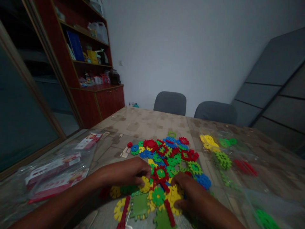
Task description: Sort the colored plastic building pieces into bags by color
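Brown-patterned tabletop [140,124] runs back to a pale plain wall [202,60] in dim light. Near its front edge, the left hand [138,170] has its thumb and fingertips narrowed at a yellow, round, notch-rimmed plastic disc [144,185], touching it; whether it is gripped I cannot tell. Thumb and fingers of the right hand [187,189] stand a little apart over a cluster of yellow notched plastic discs [175,195], and its hold is likewise unclear. Between the hands lies a green, round, slotted plastic disc [158,196], with a green square toothed plastic plate [139,206] and a narrow red toothed plastic strip [169,212] nearer the wearer. All these pieces look light, fairly stiff and hard to break, perhaps slightly slick; a pinch on the rim, between thumb and forefinger, should suit, leaving the slots free. Thin teeth would likely bend first if forced. Beyond the hands spreads a loose multicoloured heap of plastic pieces [166,156]. Farther out, clear plastic bags with printed cards [56,168] lie left, yellow pieces in clear plastic [209,142] right, and two grey chairs [170,103] stand behind.
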Motion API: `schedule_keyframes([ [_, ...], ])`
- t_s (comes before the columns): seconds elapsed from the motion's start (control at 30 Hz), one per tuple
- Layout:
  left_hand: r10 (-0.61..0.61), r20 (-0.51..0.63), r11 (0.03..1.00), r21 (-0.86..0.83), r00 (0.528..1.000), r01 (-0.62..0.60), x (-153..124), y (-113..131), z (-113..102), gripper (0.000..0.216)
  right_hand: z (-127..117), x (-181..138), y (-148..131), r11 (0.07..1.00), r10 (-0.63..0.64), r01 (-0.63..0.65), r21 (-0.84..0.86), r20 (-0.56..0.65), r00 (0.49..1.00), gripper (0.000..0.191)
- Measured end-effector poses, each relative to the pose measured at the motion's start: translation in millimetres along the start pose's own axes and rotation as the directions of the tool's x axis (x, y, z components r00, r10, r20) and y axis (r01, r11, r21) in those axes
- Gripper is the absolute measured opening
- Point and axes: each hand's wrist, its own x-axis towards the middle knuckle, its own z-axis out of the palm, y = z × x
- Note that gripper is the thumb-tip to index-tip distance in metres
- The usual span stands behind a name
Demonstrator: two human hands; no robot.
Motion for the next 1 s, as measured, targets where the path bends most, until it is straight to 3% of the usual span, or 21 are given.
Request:
schedule_keyframes([
  [0.2,0.032,-0.112,0.999,-0.035,0.993,-0.036,4,6,5,0.006,-2,4,-4,0.999,0.032,-0.031,0.031,-0.014,0.999,0.039],
  [0.4,-0.099,-0.256,0.947,-0.320,0.962,0.013,21,4,31,0.009,-9,12,-7,0.966,-0.101,0.141,0.218,-0.186,0.977,0.026],
  [0.6,-0.135,-0.184,0.777,-0.630,0.974,-0.012,29,7,52,0.021,-1,11,-24,0.924,-0.105,0.186,0.334,-0.246,0.964,0.018],
  [0.73,-0.123,-0.133,0.704,-0.710,0.984,-0.008,27,12,51,0.027,5,7,-27,0.845,-0.125,0.207,0.493,-0.195,0.973,0.025],
  [0.87,-0.075,-0.253,0.816,-0.572,0.964,-0.087,22,14,39,0.023,-14,3,-23,0.905,-0.166,0.239,0.352,-0.224,0.960,0.025],
  [0.93,-0.045,-0.302,0.863,-0.492,0.952,-0.115,19,13,31,0.021,-39,3,-13,0.952,-0.153,0.226,0.205,-0.320,0.935,0.025],
  [1.0,-0.027,-0.327,0.897,-0.425,0.945,-0.122,18,12,24,0.019,-73,7,4,0.989,-0.088,0.133,0.069,-0.449,0.889,0.029],
])
